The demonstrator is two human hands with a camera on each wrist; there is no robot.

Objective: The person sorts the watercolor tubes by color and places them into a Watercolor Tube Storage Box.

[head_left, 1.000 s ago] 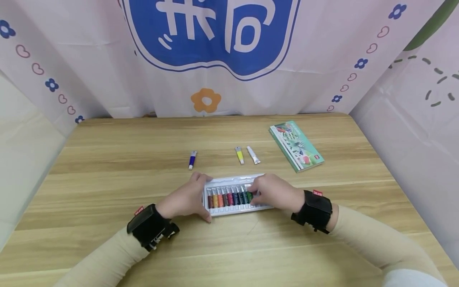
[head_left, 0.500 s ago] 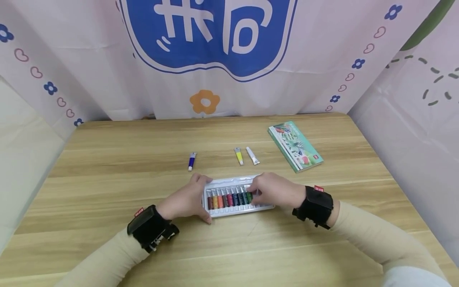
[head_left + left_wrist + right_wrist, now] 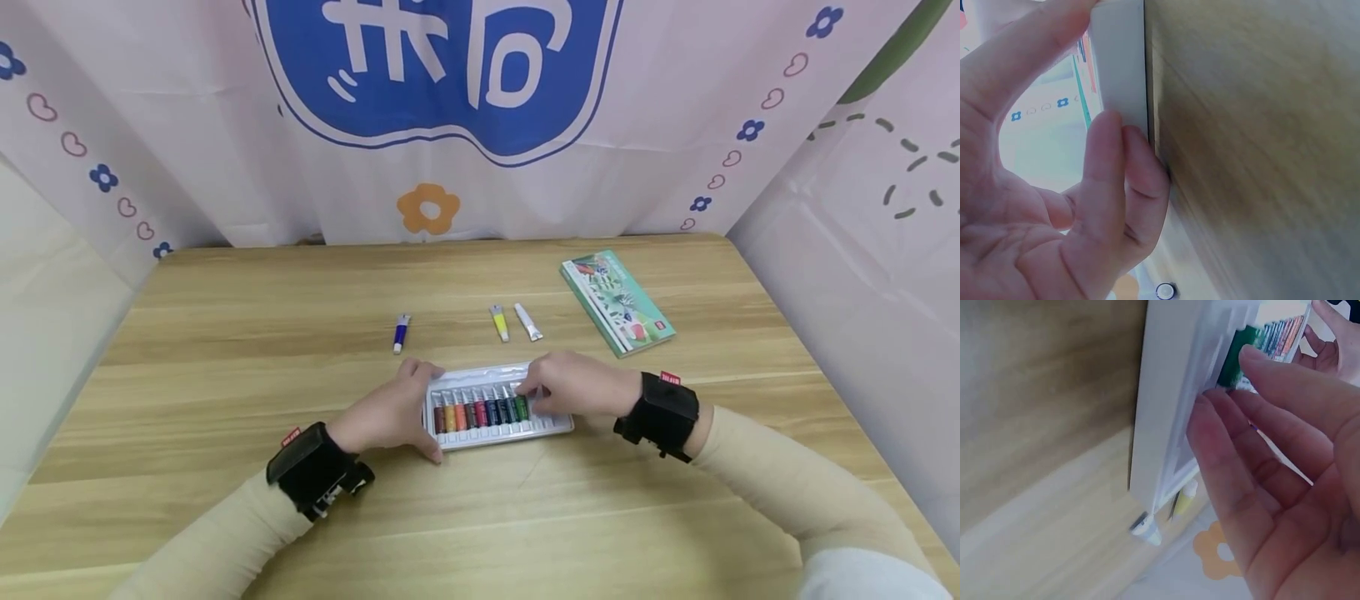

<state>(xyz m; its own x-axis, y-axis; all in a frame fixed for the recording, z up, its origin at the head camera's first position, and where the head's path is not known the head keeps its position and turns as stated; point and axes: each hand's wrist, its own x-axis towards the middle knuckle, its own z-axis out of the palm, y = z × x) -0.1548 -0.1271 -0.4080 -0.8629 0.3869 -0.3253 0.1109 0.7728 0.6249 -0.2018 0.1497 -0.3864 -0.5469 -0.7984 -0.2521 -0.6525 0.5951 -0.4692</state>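
Head view: right hand (image 3: 573,385) shifted up the tray (image 3: 558,427).

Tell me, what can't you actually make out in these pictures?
- Right end of the paint tray, head view: the right hand covers its slots.
- Print on the green box, head view: too small to read.
- White tube, right wrist view: blurred, partly behind the tray.
- Left hand, left wrist view: cut off by the frame edge.
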